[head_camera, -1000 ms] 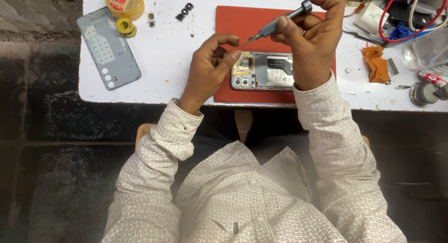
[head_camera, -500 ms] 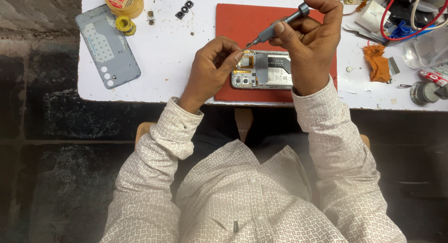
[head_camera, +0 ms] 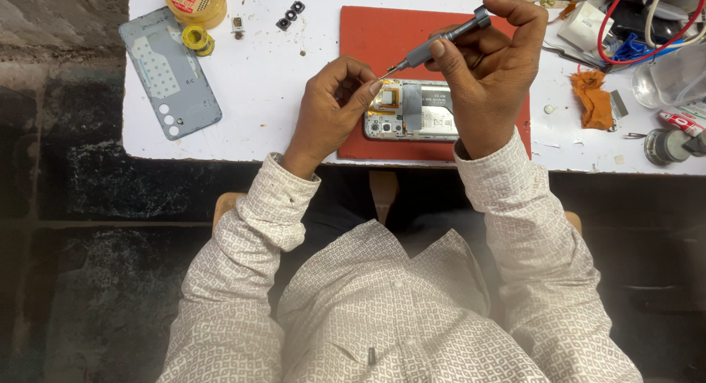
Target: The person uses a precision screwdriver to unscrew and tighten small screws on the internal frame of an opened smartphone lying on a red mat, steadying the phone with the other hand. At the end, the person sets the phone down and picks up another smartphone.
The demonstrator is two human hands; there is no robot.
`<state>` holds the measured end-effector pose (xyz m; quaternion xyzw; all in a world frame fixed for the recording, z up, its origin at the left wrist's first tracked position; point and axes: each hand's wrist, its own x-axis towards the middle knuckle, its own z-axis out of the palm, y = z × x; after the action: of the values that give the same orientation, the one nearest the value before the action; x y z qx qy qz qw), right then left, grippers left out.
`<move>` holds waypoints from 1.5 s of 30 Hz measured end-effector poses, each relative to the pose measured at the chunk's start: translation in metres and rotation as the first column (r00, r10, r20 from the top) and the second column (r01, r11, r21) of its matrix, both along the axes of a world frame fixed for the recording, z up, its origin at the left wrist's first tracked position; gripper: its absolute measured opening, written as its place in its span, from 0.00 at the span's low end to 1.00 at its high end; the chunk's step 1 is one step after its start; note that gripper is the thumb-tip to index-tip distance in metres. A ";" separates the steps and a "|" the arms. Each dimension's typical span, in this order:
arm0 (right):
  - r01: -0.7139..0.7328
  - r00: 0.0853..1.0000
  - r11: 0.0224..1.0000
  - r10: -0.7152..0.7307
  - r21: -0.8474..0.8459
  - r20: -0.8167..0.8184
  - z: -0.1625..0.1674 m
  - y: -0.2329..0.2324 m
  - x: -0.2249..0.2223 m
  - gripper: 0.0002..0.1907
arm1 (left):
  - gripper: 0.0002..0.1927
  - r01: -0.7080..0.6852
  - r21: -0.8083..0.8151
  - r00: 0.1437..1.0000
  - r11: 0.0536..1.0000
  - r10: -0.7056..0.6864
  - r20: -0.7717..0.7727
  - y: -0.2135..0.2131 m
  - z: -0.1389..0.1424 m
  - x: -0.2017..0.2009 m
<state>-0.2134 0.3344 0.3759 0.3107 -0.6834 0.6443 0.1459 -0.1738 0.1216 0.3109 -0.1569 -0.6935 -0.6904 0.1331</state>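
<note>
Phone [head_camera: 421, 112] lying opened on the red mat [head_camera: 368, 37] at the near edge of the white table [head_camera: 279, 89], its grey back cover [head_camera: 170, 72] already off and set well apart to the left, camera end toward the left hand. Inner boards and shielding exposed; whether any screws remain in place too small to tell. Right hand [head_camera: 489, 74] closed in a firm grip around a slim grey screwdriver [head_camera: 440, 43], index finger capping its top, tip slanting down toward the left. Left hand [head_camera: 334, 103] with thumb and fingertips pinched together right at that tip, just above the phone's upper corner; anything held in the pinch too small to make out. Judged roughly midway through disassembly. Among containers: a yellow round tub [head_camera: 195, 2] at the far left edge, lid on, contents hidden; a clear plastic container [head_camera: 673, 77] at the right, contents unclear.
</note>
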 end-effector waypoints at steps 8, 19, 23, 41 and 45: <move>-0.028 0.999 0.999 0.027 -0.018 -0.025 -0.001 -0.005 0.008 0.25 | 0.05 -0.004 0.011 1.000 1.000 0.004 0.013 0.000 0.002 0.002; -0.040 0.987 0.993 0.056 0.107 -0.151 0.020 -0.009 0.014 0.26 | 0.05 -0.037 -0.021 0.999 0.999 0.037 -0.001 0.002 0.006 0.003; -0.006 0.983 0.991 0.030 0.133 -0.180 0.019 -0.009 0.015 0.27 | 0.05 -0.027 -0.014 1.000 1.000 0.026 -0.015 0.002 0.007 0.003; -0.008 0.991 0.992 0.025 0.129 -0.132 0.002 -0.004 0.032 0.33 | 0.07 -0.033 -0.025 0.998 0.999 0.032 -0.046 -0.001 0.006 0.009; -0.035 0.992 0.982 0.056 0.184 -0.111 0.001 -0.003 0.040 0.33 | 0.11 -0.089 0.058 0.996 0.994 0.091 -0.026 -0.001 0.003 0.006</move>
<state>-0.1735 0.3309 0.3773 0.3751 -0.7225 0.5633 0.1414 -0.1680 0.1203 0.3139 -0.1314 -0.6781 -0.7008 0.1783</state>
